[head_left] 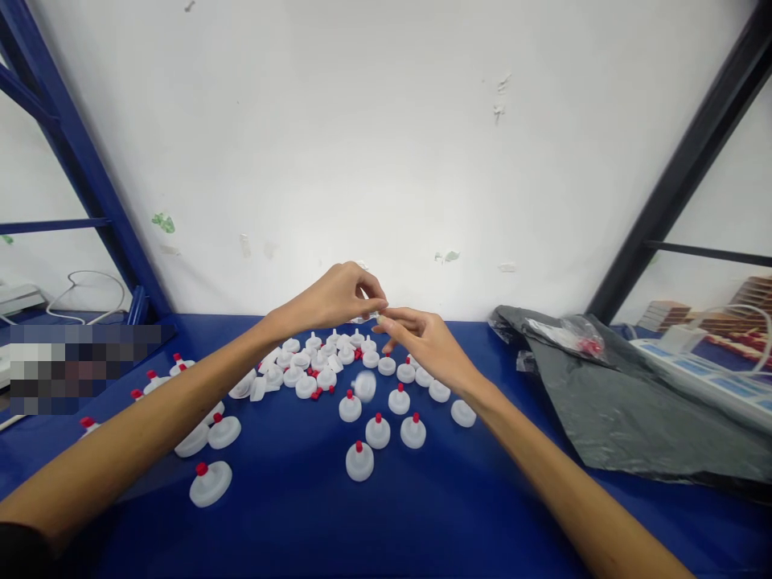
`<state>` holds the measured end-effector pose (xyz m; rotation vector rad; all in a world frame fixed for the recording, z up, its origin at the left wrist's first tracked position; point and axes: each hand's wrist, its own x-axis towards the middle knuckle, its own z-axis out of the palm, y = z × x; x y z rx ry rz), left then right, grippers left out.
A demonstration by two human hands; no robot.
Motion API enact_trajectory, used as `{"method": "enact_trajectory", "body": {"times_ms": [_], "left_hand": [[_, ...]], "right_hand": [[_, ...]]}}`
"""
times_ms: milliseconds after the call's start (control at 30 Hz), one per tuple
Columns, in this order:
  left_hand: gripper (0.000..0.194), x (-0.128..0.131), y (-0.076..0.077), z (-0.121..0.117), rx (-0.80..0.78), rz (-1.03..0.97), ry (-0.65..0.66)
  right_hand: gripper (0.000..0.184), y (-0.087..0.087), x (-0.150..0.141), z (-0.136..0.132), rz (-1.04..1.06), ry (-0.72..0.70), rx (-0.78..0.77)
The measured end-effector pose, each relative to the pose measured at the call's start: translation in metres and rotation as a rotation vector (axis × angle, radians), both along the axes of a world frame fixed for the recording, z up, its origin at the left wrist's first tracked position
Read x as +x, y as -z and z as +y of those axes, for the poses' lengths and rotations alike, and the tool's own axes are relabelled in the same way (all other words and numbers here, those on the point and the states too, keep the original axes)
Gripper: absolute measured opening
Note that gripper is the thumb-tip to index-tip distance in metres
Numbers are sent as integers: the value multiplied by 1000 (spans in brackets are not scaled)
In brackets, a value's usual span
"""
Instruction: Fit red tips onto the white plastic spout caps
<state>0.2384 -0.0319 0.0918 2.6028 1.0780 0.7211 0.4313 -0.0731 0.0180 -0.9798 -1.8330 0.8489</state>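
My left hand [353, 293] and my right hand [419, 330] meet above the far part of the table. Fingertips of both are pinched together around a small whitish piece, mostly hidden by the fingers. Below them a white round cap [365, 386] is smeared by motion, apart from both hands. White round caps with red tips stand around it, such as a front cap [360, 462] and a right-hand cap [413, 432]. Left of it lies a heap of white spouted caps [307, 384] without red tips, with small loose red tips [317, 393] among them.
More red-tipped caps [211, 484] stand at the left, partly behind my left forearm. A grey plastic bag [633, 418] covers the table's right side, with a clear packet [572, 338] on it. Behind the blue table [289, 515] rises a white wall [386, 161].
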Motion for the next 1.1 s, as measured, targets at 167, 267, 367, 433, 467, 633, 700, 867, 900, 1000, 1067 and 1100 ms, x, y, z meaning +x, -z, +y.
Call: {"method": "enact_trajectory", "body": {"times_ms": [167, 267, 367, 433, 467, 633, 700, 867, 900, 1000, 1067, 1100], "left_hand": [[26, 3, 4, -2, -39, 78, -6], [25, -3, 2, -1, -9, 154, -33], [24, -13, -2, 1, -152, 336, -39], [22, -18, -3, 0, -330, 507, -12], [24, -20, -3, 0, -414, 584, -1], [33, -11, 9, -5, -624, 763, -27], [29, -6, 16, -9, -647, 793, -62], [24, 3, 27, -14, -635, 820, -191], [24, 3, 28, -14, -634, 831, -205], [18, 6, 34, -12, -640, 867, -226], [15, 9, 38, -12, -634, 875, -243], [15, 10, 39, -12, -626, 872, -255]], "right_hand": [[34, 5, 3, 7, 0, 20, -33], [29, 3, 7, 6, -51, 28, -8], [26, -2, 9, 0, -199, -81, 4], [27, -3, 10, -3, -347, -188, 8], [27, -2, 10, -4, -414, -233, 10], [20, 9, 7, 1, -523, -314, 13], [18, 9, 7, 2, -515, -291, 39], [19, 0, 10, 1, -446, -194, 97], [17, -1, 10, 1, -429, -189, 95], [16, -1, 11, -1, -388, -193, 75], [18, 0, 10, -2, -377, -199, 65], [19, 0, 10, -2, -373, -199, 61]]}}
